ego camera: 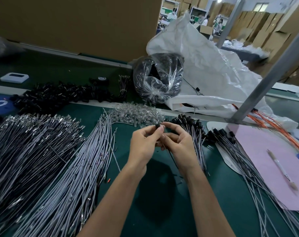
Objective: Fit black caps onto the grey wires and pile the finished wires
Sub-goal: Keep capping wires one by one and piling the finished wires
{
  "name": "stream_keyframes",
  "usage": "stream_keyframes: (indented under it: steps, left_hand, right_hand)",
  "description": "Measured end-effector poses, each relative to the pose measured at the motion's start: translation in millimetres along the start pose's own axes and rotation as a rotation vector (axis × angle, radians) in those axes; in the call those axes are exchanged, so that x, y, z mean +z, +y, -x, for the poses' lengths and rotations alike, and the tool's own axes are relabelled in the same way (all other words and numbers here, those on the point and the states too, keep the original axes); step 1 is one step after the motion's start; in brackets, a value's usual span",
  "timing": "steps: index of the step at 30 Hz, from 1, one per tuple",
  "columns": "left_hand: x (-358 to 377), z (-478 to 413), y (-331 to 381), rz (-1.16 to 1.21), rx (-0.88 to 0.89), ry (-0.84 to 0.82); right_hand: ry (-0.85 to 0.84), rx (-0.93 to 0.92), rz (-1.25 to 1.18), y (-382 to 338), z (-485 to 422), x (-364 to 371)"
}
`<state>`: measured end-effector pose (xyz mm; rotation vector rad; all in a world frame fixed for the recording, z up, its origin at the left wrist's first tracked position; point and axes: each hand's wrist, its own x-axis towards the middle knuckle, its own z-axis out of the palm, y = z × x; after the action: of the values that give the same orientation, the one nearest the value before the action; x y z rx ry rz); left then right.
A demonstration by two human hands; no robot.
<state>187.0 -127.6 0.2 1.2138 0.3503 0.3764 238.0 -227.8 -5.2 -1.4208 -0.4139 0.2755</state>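
Observation:
Both hands meet above the green table (155, 194). My left hand (143, 142) pinches a small black cap (157, 126) between thumb and fingertips. My right hand (177, 141) curls round a thin grey wire (171, 155) that hangs down below the palms, its fingertips close to the cap. Uncapped grey wires (77, 168) lie in a wide fan at the left. Capped wires (196, 134) are piled to the right of my hands. Loose black caps (60, 94) are heaped at the back left.
A heap of clear plastic sleeves (136, 113) lies just beyond my hands. A clear bag of black parts (158, 79) and a white sack (213, 74) stand behind. A pink sheet (265, 159) with a pen (280, 168) is at the right, near a grey metal post (265, 79).

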Motion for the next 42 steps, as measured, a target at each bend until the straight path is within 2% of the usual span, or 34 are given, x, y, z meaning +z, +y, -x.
stream_keyframes:
  steps: [9, 17, 21, 30, 38, 42]
  left_hand:
    - [-4.8, -3.0, -1.9, 0.142, 0.073, 0.058]
    - [-2.2, 0.8, -3.6, 0.142, 0.06, 0.003]
    - [-4.5, -0.2, 0.7, 0.244, 0.114, 0.086]
    - [-3.7, 1.9, 1.8, 0.25, 0.142, 0.14]
    - [-5.4, -0.8, -0.6, 0.225, 0.139, 0.183]
    - [-6.8, -0.6, -0.1, 0.206, 0.17, 0.187]
  right_hand:
    - [0.018, -0.053, 0.093, 1.7, -3.8, 0.8]
    - [0.058, -0.156, 0.064, 5.1, -3.8, 2.3]
    - [0.056, -0.15, 0.054, 4.5, -2.6, 2.6]
    - [0.072, -0.137, 0.066, 3.4, 0.0, 3.2]
    - [0.088, -0.149, 0.251, 6.5, 0.9, 4.7]
    - [0.089, -0.171, 0.242, 6.2, 1.4, 4.4]
